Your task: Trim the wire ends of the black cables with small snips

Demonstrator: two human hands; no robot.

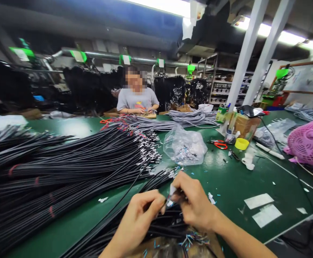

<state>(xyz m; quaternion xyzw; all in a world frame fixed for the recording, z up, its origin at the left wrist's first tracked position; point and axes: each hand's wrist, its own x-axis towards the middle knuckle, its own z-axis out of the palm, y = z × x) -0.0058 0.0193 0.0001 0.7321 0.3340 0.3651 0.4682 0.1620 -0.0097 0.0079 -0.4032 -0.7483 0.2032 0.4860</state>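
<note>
My left hand (142,211) is closed, thumb and forefinger pinching the end of a cable (169,201) whose thin wires show red, blue and white. Facing it, my right hand (195,200) is closed on a small white piece (172,189) at the same wire ends; its fingertips are partly blurred. Black cables (169,218) run beneath both hands, and a bunch with coloured stripped ends (195,239) lies below my right wrist. A large pile of black cables (91,168) with white-tipped ends covers the table to the left.
A clear plastic bag of small scraps (185,148) sits beyond my hands on the green table (221,229). Orange-handled scissors (220,144), yellow tape (241,144), white labels (266,215) and a pink fan (311,143) are at the right. A person (137,98) works across the table beside grey cables (191,117).
</note>
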